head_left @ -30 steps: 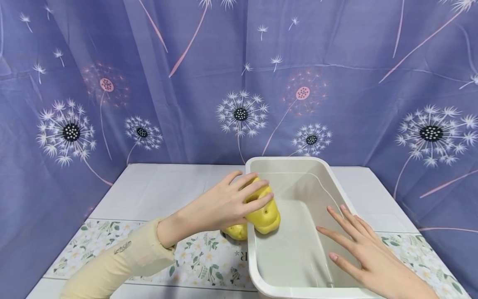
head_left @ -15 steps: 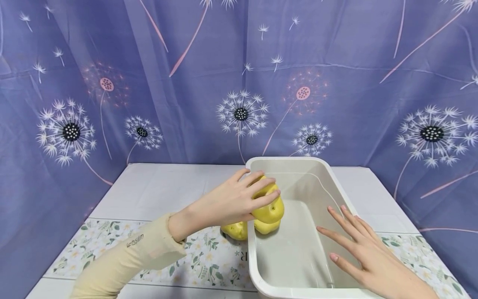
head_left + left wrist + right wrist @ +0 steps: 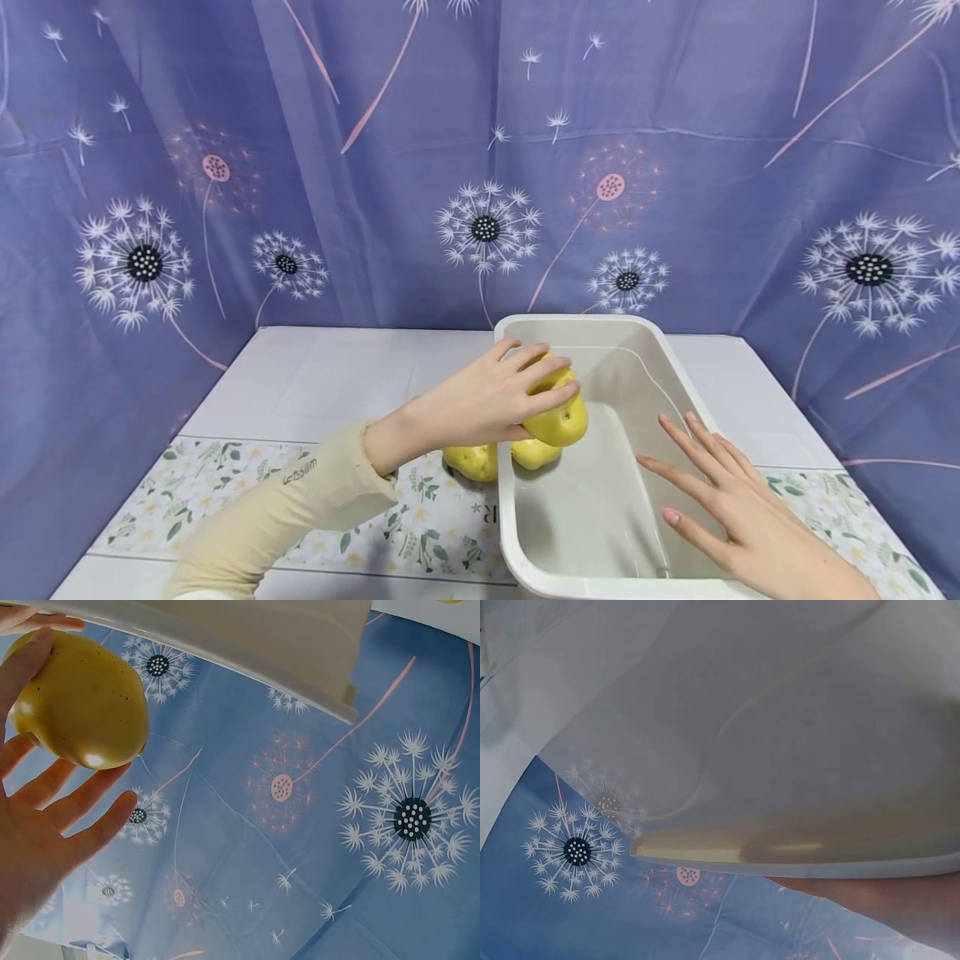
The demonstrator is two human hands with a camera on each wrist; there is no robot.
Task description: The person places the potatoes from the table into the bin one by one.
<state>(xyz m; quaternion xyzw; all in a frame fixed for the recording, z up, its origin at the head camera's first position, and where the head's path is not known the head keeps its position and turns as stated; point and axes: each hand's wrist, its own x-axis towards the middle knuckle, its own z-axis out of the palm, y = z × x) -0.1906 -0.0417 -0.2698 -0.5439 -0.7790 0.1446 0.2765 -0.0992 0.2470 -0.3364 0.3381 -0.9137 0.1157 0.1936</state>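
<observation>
My left hand [image 3: 480, 404] holds a smooth yellow fruit [image 3: 562, 421] from above, inside the left part of a white tub. It looks like a quince or pear. In the left wrist view, the thumb and fingers curve around this speckled fruit [image 3: 82, 697]. Beneath it, a second yellow fruit [image 3: 534, 455] lies in the tub against the left wall, partly covered. Just outside that wall, another yellow fruit [image 3: 471, 463] rests on the table. My right hand [image 3: 738, 504] is held over the tub's right side, fingers spread, gripping nothing.
The deep white tub [image 3: 510, 533] stands right of centre on a table [image 3: 337, 367] with a floral band. A purple dandelion-print curtain [image 3: 390, 208] hangs behind and on both sides. In the right wrist view, the tub wall [image 3: 795, 750] fills most of the picture.
My left hand has moved right with its fruit, further into the tub, uncovering more of the fruit below. My right hand has stayed in place.
</observation>
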